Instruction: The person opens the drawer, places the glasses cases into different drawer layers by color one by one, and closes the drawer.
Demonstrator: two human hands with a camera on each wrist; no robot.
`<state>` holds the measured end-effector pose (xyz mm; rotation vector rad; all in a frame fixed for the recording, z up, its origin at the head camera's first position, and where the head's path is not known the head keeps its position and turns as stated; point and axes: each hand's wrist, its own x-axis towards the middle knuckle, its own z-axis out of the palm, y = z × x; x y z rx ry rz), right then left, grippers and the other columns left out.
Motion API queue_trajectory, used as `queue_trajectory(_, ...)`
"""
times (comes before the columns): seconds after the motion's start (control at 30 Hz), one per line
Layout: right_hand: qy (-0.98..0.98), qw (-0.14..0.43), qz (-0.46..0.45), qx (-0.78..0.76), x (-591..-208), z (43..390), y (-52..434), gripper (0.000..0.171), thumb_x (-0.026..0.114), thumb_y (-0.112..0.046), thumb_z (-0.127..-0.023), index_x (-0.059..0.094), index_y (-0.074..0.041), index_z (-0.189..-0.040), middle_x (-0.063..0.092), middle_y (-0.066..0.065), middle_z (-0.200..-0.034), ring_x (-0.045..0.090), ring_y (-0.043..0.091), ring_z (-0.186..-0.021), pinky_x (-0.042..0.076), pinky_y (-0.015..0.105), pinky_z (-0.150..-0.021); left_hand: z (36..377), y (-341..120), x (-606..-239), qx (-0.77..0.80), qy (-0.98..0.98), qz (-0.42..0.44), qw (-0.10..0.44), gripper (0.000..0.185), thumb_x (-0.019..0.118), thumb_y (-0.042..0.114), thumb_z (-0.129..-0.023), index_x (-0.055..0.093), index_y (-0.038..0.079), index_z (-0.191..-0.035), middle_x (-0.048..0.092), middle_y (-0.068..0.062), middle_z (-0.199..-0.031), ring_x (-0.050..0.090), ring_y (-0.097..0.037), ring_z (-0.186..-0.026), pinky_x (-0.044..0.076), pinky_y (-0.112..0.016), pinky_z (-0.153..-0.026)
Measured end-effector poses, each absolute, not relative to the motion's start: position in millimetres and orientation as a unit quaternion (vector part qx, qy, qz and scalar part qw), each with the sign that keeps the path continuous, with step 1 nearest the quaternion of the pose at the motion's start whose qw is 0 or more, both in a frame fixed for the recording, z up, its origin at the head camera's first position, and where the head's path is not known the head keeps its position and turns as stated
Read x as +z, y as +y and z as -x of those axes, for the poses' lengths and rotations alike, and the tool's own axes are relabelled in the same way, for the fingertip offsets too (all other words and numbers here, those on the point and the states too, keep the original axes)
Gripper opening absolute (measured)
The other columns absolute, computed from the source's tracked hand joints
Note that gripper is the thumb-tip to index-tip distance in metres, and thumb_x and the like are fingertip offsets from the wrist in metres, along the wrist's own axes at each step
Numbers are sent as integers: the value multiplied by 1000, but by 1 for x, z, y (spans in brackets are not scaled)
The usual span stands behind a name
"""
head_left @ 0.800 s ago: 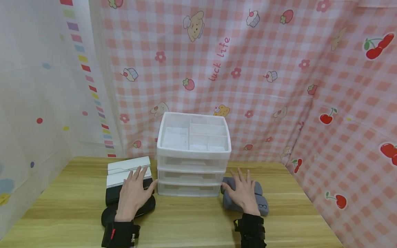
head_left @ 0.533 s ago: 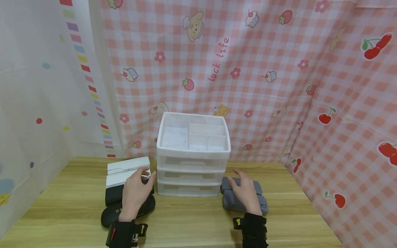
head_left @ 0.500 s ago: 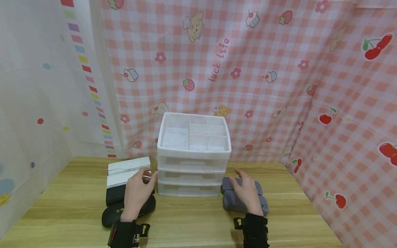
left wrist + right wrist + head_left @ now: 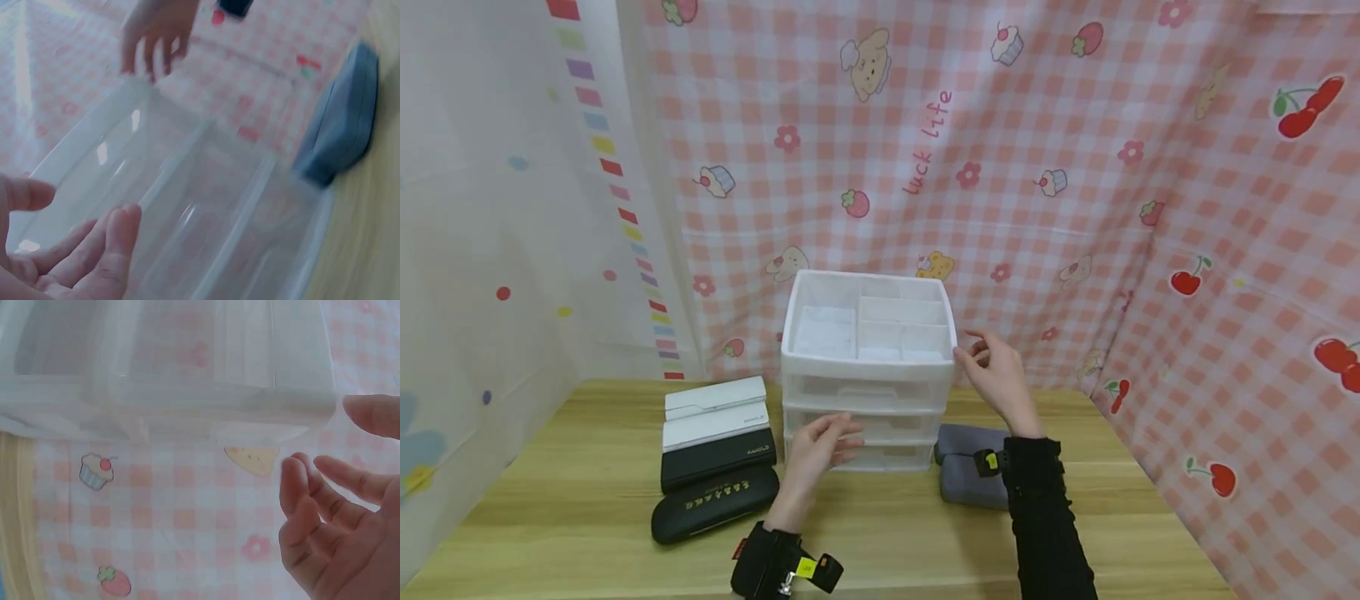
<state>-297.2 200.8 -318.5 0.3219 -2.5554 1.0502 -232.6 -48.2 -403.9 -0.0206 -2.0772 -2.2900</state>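
Observation:
A white plastic drawer organizer (image 4: pixel 870 367) stands mid-table, its divided tray on top and three translucent drawers below, all pushed in. In the head view my left hand (image 4: pixel 815 454) hovers before the lower drawers, fingers loosely bent and holding nothing. The left wrist view has its fingers (image 4: pixel 122 231) spread in front of the drawer fronts. Beside the organizer's upper right edge is my right hand (image 4: pixel 997 377), thumb and fingers apart. A small gap separates its thumb (image 4: pixel 375 415) from the organizer in the right wrist view.
To the left lie two white cases (image 4: pixel 715 408), a black rectangular case (image 4: pixel 718 458) and a rounded black glasses case (image 4: pixel 715 502). Grey cases (image 4: pixel 972 479) sit to the right, partly hidden by my right wrist. A checked curtain (image 4: pixel 1037 250) hangs behind the wooden table (image 4: pixel 880 550).
My left hand has moved right, from over the cases to before the drawers. My right hand has risen from the grey cases to the organizer's top right edge. The organizer stays put.

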Motion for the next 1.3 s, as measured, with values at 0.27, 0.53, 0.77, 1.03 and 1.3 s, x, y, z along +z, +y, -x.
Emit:
queue_trajectory(0.27, -932, 109, -142, 317, -299, 328, 193, 55, 55, -33, -95, 40, -5, -141, 58, 14, -87, 53, 23, -68, 42, 31, -61, 247, -25, -401, -807, -590, -4, -3, 49, 49, 28, -99, 48, -8, -131, 57, -26, -129, 68, -22, -103, 55, -25, -82)
queue_trajectory(0.53, -937, 93, -167, 292, -300, 338, 188, 51, 49, -25, -96, 39, -1, -141, 60, 23, -123, 63, 32, -104, 52, 44, -83, 258, -18, -397, -872, -489, -10, -8, 45, 46, 24, -101, 46, -11, -129, 54, -26, -133, 66, -13, -100, 53, -20, -83)
queue_trajectory(0.77, -947, 88, -151, 270, -302, 339, 184, 52, 43, -22, -97, 33, 0, -143, 54, 25, -131, 61, 33, -106, 50, 46, -85, 258, -16, -398, -872, -490, -15, -5, 43, 45, 26, -101, 50, -8, -126, 61, -20, -125, 66, -10, -98, 53, -19, -83)
queue_trajectory(1.03, -955, 75, -153, 241, -301, 339, 182, 51, 37, -23, -99, 29, 2, -143, 52, 26, -132, 60, 33, -104, 49, 43, -82, 247, -15, -399, -861, -508, -23, 2, 42, 48, 28, -100, 54, -7, -122, 69, -9, -109, 67, -8, -93, 53, -19, -80)
queue_trajectory(1.3, -961, 58, -152, 223, -301, 340, 182, 47, 33, -23, -100, 28, 4, -139, 53, 28, -126, 60, 31, -96, 48, 39, -74, 224, -14, -400, -853, -522, -12, 2, 39, 45, 26, -101, 54, -7, -120, 70, -7, -109, 66, -6, -91, 52, -19, -80)
